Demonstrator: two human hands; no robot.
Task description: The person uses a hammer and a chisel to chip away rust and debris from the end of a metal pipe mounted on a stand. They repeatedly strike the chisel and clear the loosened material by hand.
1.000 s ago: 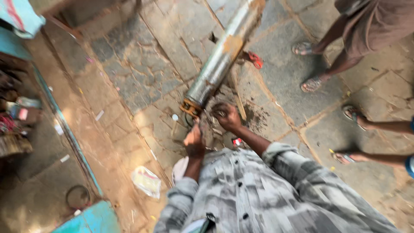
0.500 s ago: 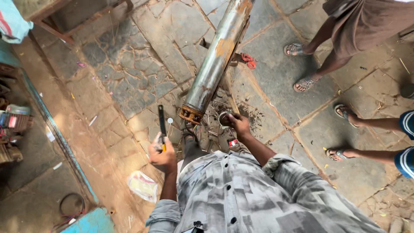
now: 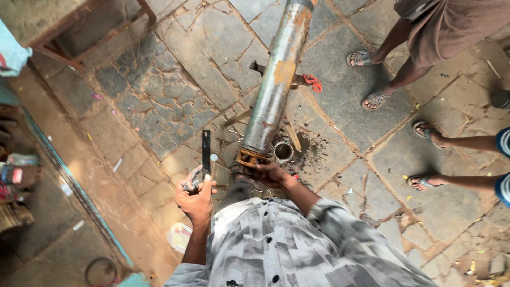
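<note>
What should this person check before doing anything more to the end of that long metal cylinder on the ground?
1. Tool gripped: ok. The left hand holds a dark flat wrench.
2. Hand on the work: ok. The right hand rests at the rusty end collar of the long metal cylinder.
3. Cylinder steady: cannot tell. It lies on the stone floor over wooden strips.
4. Loose parts: not ok. A small metal ring sits right beside the collar.
5. Bystanders clear: ok. Sandalled feet stand apart from the cylinder end.
</note>
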